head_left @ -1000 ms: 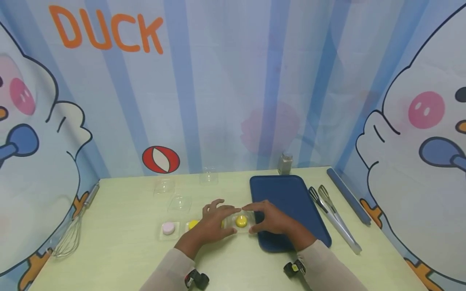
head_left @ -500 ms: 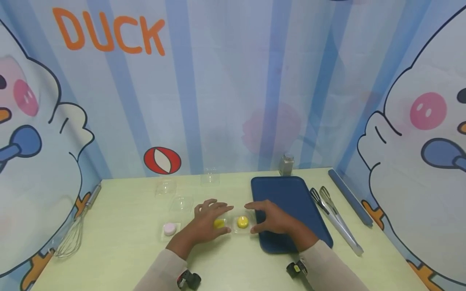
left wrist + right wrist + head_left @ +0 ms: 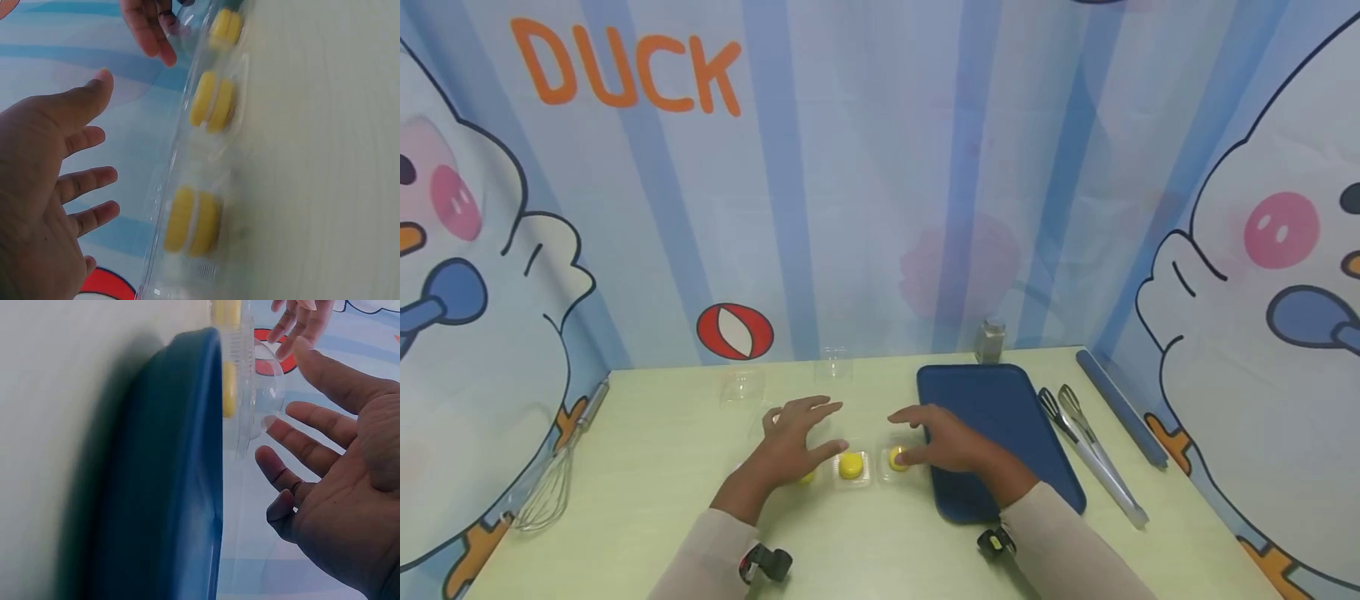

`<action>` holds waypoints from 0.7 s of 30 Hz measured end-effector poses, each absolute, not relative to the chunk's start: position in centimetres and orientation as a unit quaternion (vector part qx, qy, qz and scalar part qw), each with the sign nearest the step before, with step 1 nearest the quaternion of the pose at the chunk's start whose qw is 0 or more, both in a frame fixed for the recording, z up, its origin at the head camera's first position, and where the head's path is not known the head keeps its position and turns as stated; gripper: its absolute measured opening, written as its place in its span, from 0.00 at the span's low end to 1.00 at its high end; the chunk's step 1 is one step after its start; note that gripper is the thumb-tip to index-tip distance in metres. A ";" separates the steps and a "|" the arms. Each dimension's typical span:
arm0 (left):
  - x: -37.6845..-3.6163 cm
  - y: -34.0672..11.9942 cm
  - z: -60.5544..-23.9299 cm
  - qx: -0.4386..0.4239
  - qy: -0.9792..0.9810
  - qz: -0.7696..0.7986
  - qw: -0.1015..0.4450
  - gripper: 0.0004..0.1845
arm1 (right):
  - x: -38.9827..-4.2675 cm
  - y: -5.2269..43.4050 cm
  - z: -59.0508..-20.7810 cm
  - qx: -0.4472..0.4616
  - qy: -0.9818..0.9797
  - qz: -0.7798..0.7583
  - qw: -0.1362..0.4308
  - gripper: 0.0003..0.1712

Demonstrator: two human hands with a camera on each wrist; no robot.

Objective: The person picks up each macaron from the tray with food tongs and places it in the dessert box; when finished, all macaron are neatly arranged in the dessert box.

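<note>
Macarons, round and yellow with pale filling, sit in clear plastic cases in a row on the pale green tabletop: the middle macaron (image 3: 851,465) lies bare between the hands. The left hand (image 3: 790,443) hovers at its 9 o'clock, fingers spread, holding nothing. The right hand (image 3: 942,442), fingers loose, hovers over another macaron (image 3: 897,457). A smooth blue tray (image 3: 1000,400) lies at 3 o'clock, metal tongs (image 3: 1090,450) beyond; a wire whisk (image 3: 546,492) rests far at 9 o'clock.

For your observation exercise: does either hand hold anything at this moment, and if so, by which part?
Nothing is held. The left hand and right hand hover open, fingers spread, above the yellow macarons in clear trays.
</note>
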State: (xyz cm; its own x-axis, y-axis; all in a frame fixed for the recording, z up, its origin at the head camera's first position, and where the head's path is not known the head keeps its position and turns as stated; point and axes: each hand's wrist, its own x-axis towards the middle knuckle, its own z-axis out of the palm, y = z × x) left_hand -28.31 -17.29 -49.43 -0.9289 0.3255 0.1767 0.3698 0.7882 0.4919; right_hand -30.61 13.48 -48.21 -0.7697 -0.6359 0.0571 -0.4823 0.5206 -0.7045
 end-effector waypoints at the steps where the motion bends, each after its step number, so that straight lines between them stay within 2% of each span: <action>1: -28.3 -17.7 -49.4 -0.175 -0.946 -0.270 0.044 0.35 | -30.7 13.3 -48.1 -0.321 0.865 -0.370 0.104 0.37; 21: -28.3 -24.0 -50.0 -0.090 -0.952 -0.283 0.076 0.36 | -32.3 8.5 -47.4 -0.291 0.863 -0.399 0.108 0.31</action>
State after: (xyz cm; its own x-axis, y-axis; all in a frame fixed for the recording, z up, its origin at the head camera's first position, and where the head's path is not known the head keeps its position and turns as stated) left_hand -28.33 -23.98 -49.97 -0.9722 0.1294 0.1951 0.2149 0.8239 0.5244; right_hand -32.25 8.51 -47.39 -0.8072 -0.5885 0.0455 -0.4154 0.5117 -0.7521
